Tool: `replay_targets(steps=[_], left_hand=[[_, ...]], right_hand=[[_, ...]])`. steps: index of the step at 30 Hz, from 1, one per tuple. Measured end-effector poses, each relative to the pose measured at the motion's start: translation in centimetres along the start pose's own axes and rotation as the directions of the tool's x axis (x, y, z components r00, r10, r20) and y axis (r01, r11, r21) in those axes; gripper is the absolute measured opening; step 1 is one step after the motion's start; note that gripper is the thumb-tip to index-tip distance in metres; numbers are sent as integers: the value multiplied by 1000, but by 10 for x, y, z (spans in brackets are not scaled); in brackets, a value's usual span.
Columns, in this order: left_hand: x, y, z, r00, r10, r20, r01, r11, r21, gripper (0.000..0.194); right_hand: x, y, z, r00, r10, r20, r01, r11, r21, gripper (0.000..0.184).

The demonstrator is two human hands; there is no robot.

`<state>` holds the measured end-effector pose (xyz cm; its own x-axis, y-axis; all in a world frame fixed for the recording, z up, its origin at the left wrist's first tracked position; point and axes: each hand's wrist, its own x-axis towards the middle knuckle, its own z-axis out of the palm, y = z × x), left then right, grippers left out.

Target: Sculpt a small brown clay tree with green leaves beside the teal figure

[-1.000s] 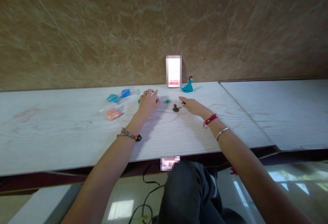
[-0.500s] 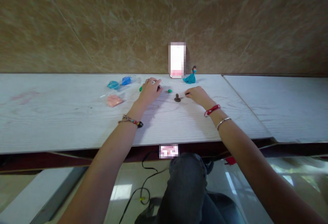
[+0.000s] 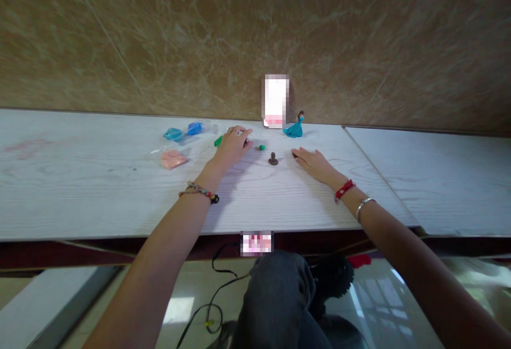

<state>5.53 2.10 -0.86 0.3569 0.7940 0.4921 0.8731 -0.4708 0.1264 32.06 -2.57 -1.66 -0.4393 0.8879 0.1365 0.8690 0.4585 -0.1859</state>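
My left hand (image 3: 235, 146) rests on the table with its fingers curled, and a dark lump, seemingly brown clay, partly shows between thumb and fingers. A green piece (image 3: 217, 141) peeks out beside its left edge. My right hand (image 3: 313, 163) lies with fingers stretched out, its fingertips over a small dark brown clay piece (image 3: 294, 154) on the tabletop. Between the hands stands a brown clay shape (image 3: 273, 159), a round knob on a flat base. Behind it lies a small green clay ball (image 3: 262, 148).
At the left lie clay packets: teal (image 3: 174, 134), blue (image 3: 195, 128) and pale orange (image 3: 173, 159). A figurine in a teal dress (image 3: 294, 128) stands near the wall, beside a blurred upright phone-like object (image 3: 275, 100). The white table (image 3: 247, 210) ends just before my knee (image 3: 279, 285).
My right hand has gone from a pinch to outstretched fingers over the brown piece and shifted slightly towards me. My left hand stays nearly in place. The view has tilted a little.
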Motion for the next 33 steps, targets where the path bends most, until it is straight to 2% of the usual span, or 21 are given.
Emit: replay_targets(steps=[2,6,8,10,13,17,22,25,27,31,33], left_hand=[[0,-2,1,1000,-2,-11,2,1000,-20,39],[1,-6,3,1000,-21,7,21,1000,-19,39],[2,-6,4,1000,-24,2,24,1000,-17,39],[1,-4,3,1000,-30,-4,30,999,-28,39],[-1,-3,3,999,-39,-5,39,999,-38,38],[-1,-3,4,1000,-19,-10,19,1000,-18,38],[3,-2,6,999,-14,-40,13,999,-30,38],[0,-4,4,999,-8,-43,7,1000,-30,37],[-2,-7,3,999,0,-46,-1,1000,-29,36],[-3,-12,2,997,-12,-79,9,999,-44,36],[-3,-13,4,996,0,-94,-5,998,-59,34]], right_hand=[[0,1,-4,1000,-12,-18,13,999,40,38],[1,0,-6,984,-174,-33,177,979,102,32],[2,0,-4,988,-136,-68,141,987,80,29],[3,1,-3,993,-45,-108,53,996,69,26],[3,3,-4,990,25,-137,-9,993,120,24],[1,5,-5,988,-8,-157,39,981,193,26],[3,7,-5,983,50,-178,-23,989,149,17],[7,9,-4,983,20,-180,2,993,121,18],[9,10,-2,985,7,-175,10,996,94,20],[6,12,1,982,84,-170,-81,996,25,30],[4,13,2,990,18,-137,-15,999,29,32]])
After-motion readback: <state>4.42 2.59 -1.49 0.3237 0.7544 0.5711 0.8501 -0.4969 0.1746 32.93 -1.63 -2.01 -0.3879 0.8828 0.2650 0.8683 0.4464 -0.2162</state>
